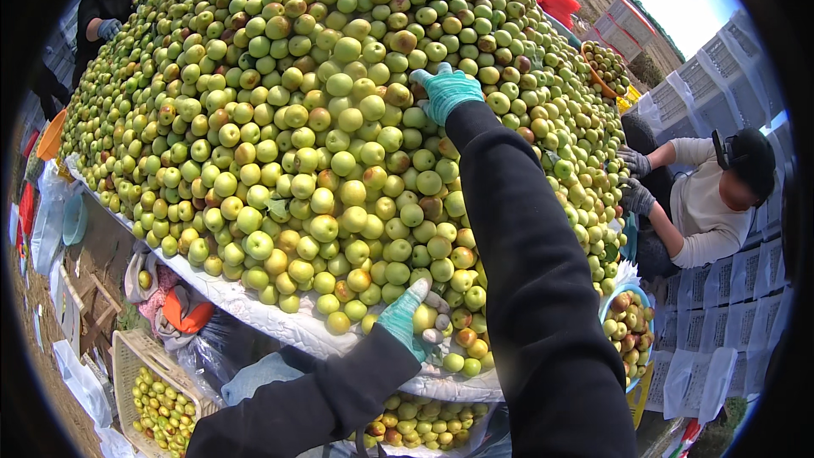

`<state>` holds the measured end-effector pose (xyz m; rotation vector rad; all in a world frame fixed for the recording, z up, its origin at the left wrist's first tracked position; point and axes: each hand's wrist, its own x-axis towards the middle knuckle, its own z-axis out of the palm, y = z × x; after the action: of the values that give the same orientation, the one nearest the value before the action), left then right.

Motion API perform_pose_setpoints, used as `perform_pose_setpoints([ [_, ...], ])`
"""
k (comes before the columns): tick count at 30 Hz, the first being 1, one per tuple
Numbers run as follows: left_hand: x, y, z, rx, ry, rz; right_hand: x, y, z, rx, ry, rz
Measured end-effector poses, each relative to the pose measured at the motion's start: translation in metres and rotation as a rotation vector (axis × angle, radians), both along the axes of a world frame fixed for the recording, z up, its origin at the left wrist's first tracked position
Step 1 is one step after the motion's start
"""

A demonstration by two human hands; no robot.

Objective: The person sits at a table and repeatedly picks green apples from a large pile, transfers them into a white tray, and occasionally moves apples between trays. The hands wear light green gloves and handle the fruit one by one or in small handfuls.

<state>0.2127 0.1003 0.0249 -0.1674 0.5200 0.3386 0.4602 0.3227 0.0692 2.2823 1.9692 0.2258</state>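
A big mound of round yellow-green fruit [254, 144], some blushed red-brown, covers a bench lined with pale quilted cloth [216, 282]. My right hand [449, 93], in a teal glove, reaches far up the mound, resting on it with fingers apart and slightly bent; what lies under the palm is hidden. My left hand [407, 318], in a teal glove with grey fingertips, is at the front edge of the mound, fingers curled round a yellowish fruit [424, 316].
Another person [704, 203] in grey gloves works at the right beside stacked grey crates [721, 305]; another person [106, 4] is at upper left. A blue-rimmed basket [627, 335] of fruit stands lower right, a cream crate [127, 365] lower left, more fruit [437, 424] below the bench edge.
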Motion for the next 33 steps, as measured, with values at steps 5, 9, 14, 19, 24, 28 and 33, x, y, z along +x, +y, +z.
perform_pose_setpoints([
  [5,0.001,0.004,-0.003,-0.053,0.011,-0.072,0.001,-0.021,0.004,-0.115,-0.074,0.032],
  [9,0.004,0.007,-0.008,-0.036,0.019,-0.068,0.037,-0.053,-0.031,0.143,-0.226,0.052],
  [14,0.002,0.011,-0.009,-0.078,-0.032,-0.044,0.079,-0.105,-0.034,0.359,-0.256,-0.005],
  [19,0.000,0.011,-0.007,-0.055,-0.010,-0.081,0.110,-0.099,-0.021,0.401,-0.227,-0.085],
  [24,0.006,0.007,-0.008,-0.020,0.032,-0.068,0.122,-0.029,-0.006,0.411,-0.062,0.034],
  [28,0.009,0.002,-0.012,-0.006,0.075,-0.055,0.112,-0.013,0.008,0.014,-0.339,-0.005],
  [33,0.011,-0.002,-0.015,-0.016,0.073,-0.108,0.123,-0.044,-0.001,-0.152,-0.193,-0.139],
])
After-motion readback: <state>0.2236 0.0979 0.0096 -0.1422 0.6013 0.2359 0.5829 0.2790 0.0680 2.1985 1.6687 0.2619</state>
